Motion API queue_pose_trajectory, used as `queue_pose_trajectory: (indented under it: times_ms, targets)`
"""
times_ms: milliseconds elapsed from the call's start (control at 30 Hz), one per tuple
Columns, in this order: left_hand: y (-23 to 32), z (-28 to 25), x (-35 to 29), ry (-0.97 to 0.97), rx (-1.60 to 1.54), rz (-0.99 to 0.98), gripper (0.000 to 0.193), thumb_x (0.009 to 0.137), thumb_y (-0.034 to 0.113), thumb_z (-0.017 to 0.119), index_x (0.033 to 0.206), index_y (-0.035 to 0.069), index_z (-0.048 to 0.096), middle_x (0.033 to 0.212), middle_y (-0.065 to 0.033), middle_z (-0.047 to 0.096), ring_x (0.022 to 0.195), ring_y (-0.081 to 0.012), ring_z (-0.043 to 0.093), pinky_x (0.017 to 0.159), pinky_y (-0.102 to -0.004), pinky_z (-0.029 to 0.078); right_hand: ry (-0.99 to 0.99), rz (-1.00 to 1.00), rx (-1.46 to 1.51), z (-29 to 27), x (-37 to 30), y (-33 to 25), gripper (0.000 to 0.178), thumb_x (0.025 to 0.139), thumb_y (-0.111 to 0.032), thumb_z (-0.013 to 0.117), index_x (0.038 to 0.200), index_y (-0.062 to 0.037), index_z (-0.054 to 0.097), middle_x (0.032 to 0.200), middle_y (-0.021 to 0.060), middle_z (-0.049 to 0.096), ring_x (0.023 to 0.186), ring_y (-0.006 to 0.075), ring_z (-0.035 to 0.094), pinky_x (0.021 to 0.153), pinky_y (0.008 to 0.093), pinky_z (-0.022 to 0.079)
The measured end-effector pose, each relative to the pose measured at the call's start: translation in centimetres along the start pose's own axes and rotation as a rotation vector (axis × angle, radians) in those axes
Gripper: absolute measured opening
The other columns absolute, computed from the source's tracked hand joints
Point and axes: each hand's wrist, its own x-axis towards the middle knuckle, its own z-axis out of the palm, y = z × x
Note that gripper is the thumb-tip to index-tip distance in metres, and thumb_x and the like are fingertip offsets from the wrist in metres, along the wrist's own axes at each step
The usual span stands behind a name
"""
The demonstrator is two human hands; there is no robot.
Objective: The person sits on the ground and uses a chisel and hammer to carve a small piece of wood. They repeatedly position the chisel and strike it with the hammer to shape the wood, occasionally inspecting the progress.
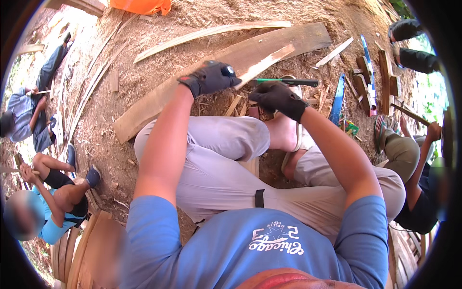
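My left hand [210,78], in a dark glove, is closed at the near end of a pale wood strip [265,65]. The strip slants away to the right above a broad plank [305,40]. Facing it, my right hand [279,99], also gloved, has its fingers curled together; what they hold, if anything, is hidden. Just beyond the right hand is a tool with a green and black handle [303,82], its head partly hidden. Small wood offcuts [233,105] lie on the ground between my hands and my legs.
A long thin slat [211,32] lies beyond the plank. At right are a blue saw-like blade [338,98], a blue level-like bar [366,53] and wooden blocks [385,82]. People sit at left and right; another person's legs [409,45] stand at far right.
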Motion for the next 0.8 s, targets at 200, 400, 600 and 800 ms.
queue_pose_trajectory:
  times_ms: [200,400,600,800]
  targets:
    - [-5.1,-2.1,1.1,-0.084,-0.035,-0.375,0.043,0.090,0.051,0.073,0.108,0.013,0.079,0.087,-0.0076,0.075,0.072,-0.0188,0.069,0.067,-0.0353,0.056,0.423,-0.023,-0.802,-5.2,0.2,2.2,0.047,0.088,-0.050,0.072,0.113,-0.0107,0.074,0.103,0.0183,0.075,0.101,0.0358,0.073,0.087,0.0455,0.055]
    - [-7.5,-1.8,1.9,-0.020,0.089,-0.397,0.039,0.089,0.048,0.072,0.105,0.013,0.077,0.084,-0.0076,0.073,0.066,-0.0170,0.066,0.061,-0.0344,0.054,0.355,-0.060,-0.945,-7.9,-0.5,4.9,0.036,0.088,-0.045,0.073,0.111,-0.0177,0.075,0.106,0.0161,0.074,0.102,0.0361,0.070,0.087,0.0486,0.056]
    - [-8.8,-1.2,2.2,0.129,0.165,-0.400,0.050,0.089,0.053,0.069,0.111,0.009,0.078,0.110,-0.0198,0.076,0.105,-0.0358,0.073,0.096,-0.0466,0.055,0.449,-0.195,-1.052,-7.4,0.6,7.0,0.028,0.096,-0.039,0.063,0.110,-0.0172,0.074,0.103,0.0172,0.071,0.100,0.0390,0.068,0.086,0.0516,0.055]
    - [-7.8,-1.4,2.2,0.135,0.149,-0.474,0.053,0.088,0.055,0.069,0.114,0.009,0.078,0.118,-0.0199,0.074,0.113,-0.0368,0.071,0.100,-0.0467,0.054,0.447,-0.181,-1.091,-6.6,1.2,7.1,0.027,0.098,-0.036,0.060,0.109,-0.0172,0.076,0.105,0.0174,0.071,0.104,0.0383,0.068,0.090,0.0516,0.053]
